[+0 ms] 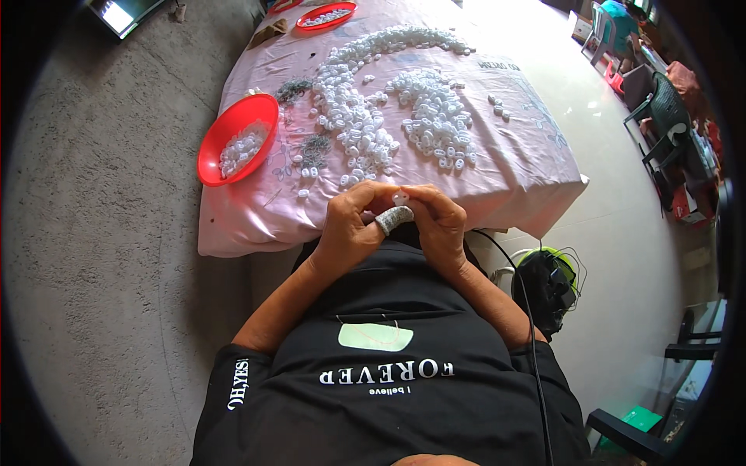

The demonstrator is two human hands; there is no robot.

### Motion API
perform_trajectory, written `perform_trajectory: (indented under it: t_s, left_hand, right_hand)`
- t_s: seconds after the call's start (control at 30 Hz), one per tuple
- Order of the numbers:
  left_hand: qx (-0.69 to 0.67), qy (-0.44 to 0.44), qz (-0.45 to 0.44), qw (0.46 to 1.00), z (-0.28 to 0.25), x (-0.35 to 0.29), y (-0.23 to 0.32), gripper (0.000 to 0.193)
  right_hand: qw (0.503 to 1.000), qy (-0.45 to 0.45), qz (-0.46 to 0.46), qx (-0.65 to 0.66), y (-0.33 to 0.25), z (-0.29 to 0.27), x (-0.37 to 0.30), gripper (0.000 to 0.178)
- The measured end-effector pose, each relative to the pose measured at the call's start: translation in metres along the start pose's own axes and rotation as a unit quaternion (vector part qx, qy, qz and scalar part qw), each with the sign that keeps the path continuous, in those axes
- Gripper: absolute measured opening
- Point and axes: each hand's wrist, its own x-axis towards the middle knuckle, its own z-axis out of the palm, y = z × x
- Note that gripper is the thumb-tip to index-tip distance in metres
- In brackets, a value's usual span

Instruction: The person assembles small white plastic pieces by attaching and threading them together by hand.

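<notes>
Shirt at six o'clock could catch the white piece near the dial's centre, should it slip from left hand and right hand, fingertips seemingly pinched around it, if the left thumb's wrap dulls feel.

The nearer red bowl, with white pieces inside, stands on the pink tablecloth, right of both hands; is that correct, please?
Not quite: the head view shows the nearer red bowl, with white pieces inside, on the pink tablecloth, left of both the left hand and the right hand.
</notes>
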Motion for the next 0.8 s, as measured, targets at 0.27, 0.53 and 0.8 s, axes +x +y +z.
perform_trajectory:
  t_s: [0.27, 0.53, 0.8]
  left_hand:
    - [-0.134, -0.047, -0.164, 0.976, -0.01, 0.001, -0.02, 0.01]
    - [0.147, 0.139, -0.064, 0.977, -0.127, 0.04, -0.104, 0.028]
    - [0.301, 0.275, -0.012, 0.913, -0.221, 0.054, -0.118, 0.03]
  right_hand:
    - [0.997, -0.034, 0.052, -0.05, 0.005, -0.005, -0.004, 0.017]
    - [0.973, -0.064, 0.185, -0.123, 0.003, -0.02, -0.013, 0.018]
    - [0.975, -0.118, 0.161, -0.1, 0.029, -0.011, -0.009, 0.017]
